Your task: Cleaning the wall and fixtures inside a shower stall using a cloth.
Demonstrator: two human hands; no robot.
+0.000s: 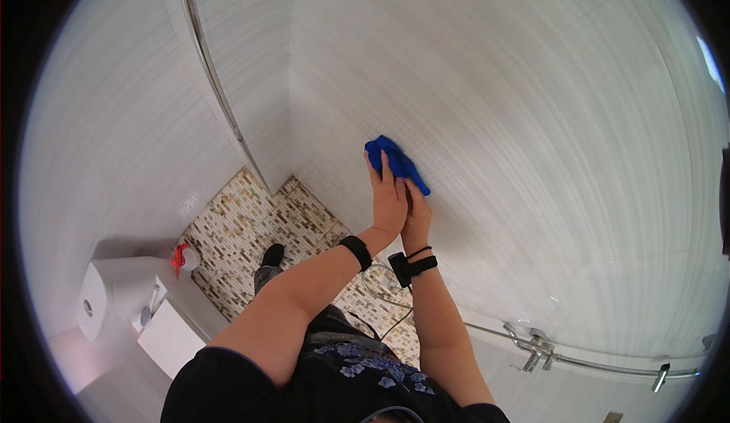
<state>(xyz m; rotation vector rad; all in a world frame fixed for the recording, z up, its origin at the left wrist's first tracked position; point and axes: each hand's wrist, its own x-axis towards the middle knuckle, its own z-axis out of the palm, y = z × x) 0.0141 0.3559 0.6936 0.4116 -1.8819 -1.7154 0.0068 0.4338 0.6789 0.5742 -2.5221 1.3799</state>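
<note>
A crumpled blue cloth [393, 157] lies against the pale, ribbed wall [490, 137] in front of me. My left hand [390, 203] rests on the cloth with its fingers spread along its left and lower side. Close beside it, my right hand [419, 212] holds the cloth's lower right part. The two hands touch near the thumbs, and part of the right hand's grip is hidden. A black band [356, 252] circles my left forearm. Another band [423, 265] with a small black device is on my right wrist.
A metal rail [219, 89] runs down the wall at left. Below stand a white toilet cistern [94, 306] and a white container [192, 258] with a red item [178, 258]. Mosaic tiles [228, 223] cover the floor. A shower mixer [535, 351] sits lower right; a hose [373, 292] loops below my arms.
</note>
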